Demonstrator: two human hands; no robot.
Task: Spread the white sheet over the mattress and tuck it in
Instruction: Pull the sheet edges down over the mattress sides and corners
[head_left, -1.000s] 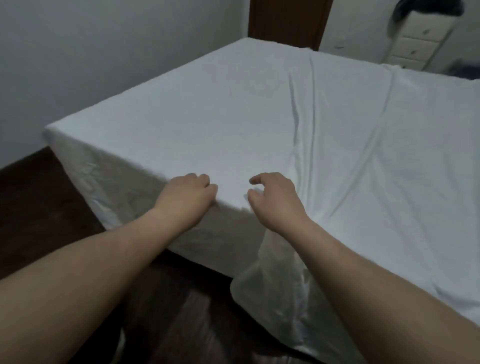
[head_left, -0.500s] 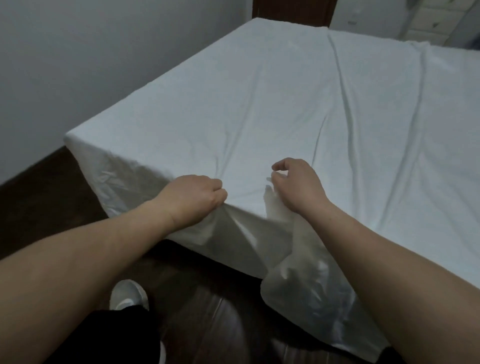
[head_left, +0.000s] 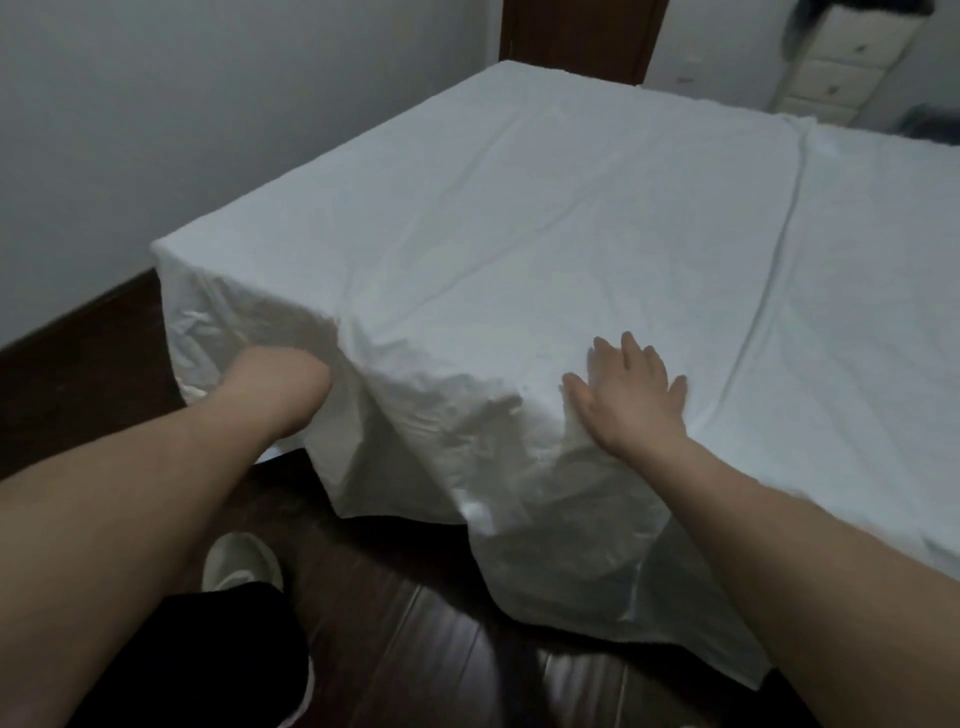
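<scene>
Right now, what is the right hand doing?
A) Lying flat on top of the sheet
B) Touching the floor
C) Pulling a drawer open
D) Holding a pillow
A: the right hand lies flat with its fingers spread on top of the sheet, near the bed's corner.

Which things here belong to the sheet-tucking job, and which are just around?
Job: white sheet; right hand flat on it; left hand gone under its hanging edge.
Around: drawer unit; wooden door; shoe; dark floor.
</scene>
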